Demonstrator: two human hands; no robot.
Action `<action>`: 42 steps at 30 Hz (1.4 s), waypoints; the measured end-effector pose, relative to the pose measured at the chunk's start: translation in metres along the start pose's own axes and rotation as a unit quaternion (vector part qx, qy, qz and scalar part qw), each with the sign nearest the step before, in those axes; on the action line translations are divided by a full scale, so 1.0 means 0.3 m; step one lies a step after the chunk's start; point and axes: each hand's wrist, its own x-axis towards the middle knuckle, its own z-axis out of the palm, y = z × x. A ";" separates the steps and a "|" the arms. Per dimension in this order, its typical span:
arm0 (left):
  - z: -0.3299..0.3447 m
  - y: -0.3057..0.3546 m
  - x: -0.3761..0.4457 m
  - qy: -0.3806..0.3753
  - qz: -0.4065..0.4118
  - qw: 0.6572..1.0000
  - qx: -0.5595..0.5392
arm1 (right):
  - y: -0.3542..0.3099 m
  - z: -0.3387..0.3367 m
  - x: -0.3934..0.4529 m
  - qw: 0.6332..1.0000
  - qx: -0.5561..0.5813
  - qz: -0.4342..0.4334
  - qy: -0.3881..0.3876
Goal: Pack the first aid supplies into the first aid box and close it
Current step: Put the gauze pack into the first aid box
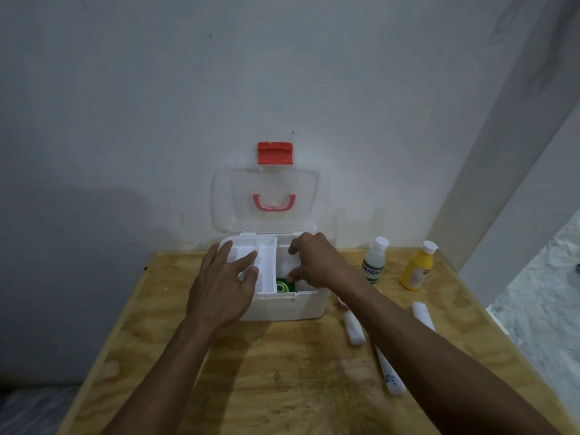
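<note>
A white first aid box (pixel 282 306) stands open on the wooden table, its clear lid (pixel 270 199) with a red handle and red latch leaning back against the wall. A white inner tray (pixel 266 265) fills the box's left half. My left hand (pixel 219 287) rests on that tray with fingers spread. My right hand (pixel 314 262) reaches into the right half, its curled fingers pinching something white over a green item (pixel 284 287) in the bottom. What exactly it holds is partly hidden.
To the right of the box stand a white-and-green bottle (pixel 373 262) and a yellow bottle (pixel 417 268). Two white gauze rolls (pixel 354 328) (pixel 423 315), a white tube (pixel 389 372) and a small red-and-white item (pixel 341 304) lie on the table (pixel 282 372). The wall stands close behind.
</note>
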 end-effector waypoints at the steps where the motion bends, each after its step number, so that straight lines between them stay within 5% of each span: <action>1: 0.000 0.001 -0.001 0.000 0.000 1.000 -0.002 | -0.005 -0.002 0.001 1.000 0.003 0.002 -0.003; 16: 0.011 -0.006 0.008 0.003 0.002 1.000 0.010 | 0.016 0.051 0.028 0.952 0.272 0.135 0.033; 27: 0.014 -0.013 0.014 0.003 0.000 1.000 0.008 | 0.017 0.072 0.053 0.920 0.339 0.187 -0.051; 37: 0.017 -0.013 0.012 0.001 -0.002 1.000 0.012 | 0.006 0.081 0.051 0.902 0.394 0.164 -0.072; 42: 0.013 -0.006 0.009 0.009 0.000 1.000 0.010 | -0.001 0.080 0.031 0.931 0.347 0.081 -0.073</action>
